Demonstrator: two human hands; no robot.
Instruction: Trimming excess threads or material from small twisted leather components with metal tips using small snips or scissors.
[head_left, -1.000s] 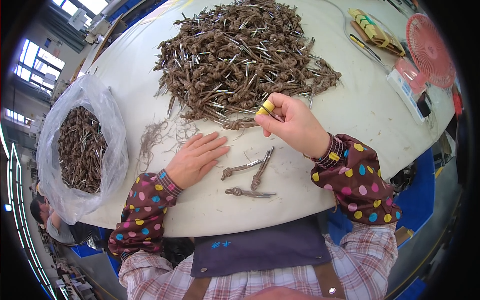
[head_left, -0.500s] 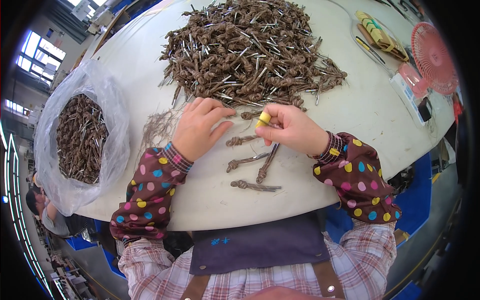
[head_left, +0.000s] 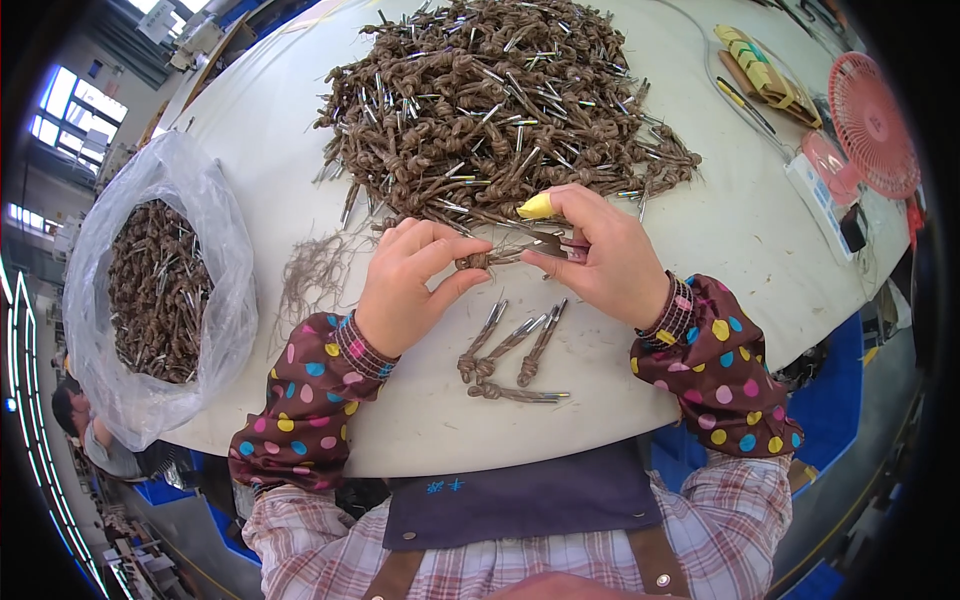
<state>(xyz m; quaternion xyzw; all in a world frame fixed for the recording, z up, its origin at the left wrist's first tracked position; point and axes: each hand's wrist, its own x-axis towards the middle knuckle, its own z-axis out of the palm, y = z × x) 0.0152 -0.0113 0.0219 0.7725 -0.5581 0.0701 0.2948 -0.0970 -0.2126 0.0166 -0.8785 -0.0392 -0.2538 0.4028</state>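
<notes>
Between the thumb and forefinger of my left hand [head_left: 412, 282] is a knotted brown cord [head_left: 474, 261], its loose end pointing right. My right hand [head_left: 610, 262] is closed around small dark thread snips [head_left: 553, 246], whose blades lie at the cord's strands. A yellow finger cover [head_left: 537, 207] sits on a fingertip of that hand. Below the hands, several knotted cords with metal tips [head_left: 510, 347] lie on the pale table. Just beyond the hands rises a big heap of similar knotted cords [head_left: 490, 110].
At the left, a clear plastic bag [head_left: 228, 300] holds many knotted cords. Loose thread scraps [head_left: 318, 272] lie beside my left wrist. Toward the right edge are a pink fan [head_left: 872, 125], a white power strip [head_left: 822, 205], a yellow-wrapped bundle [head_left: 765, 72] and a yellow-and-black tool [head_left: 745, 105].
My left hand now pinches a knotted cord, and the snips in my right hand have come to its strands. Cords below the hands lie closer together than before.
</notes>
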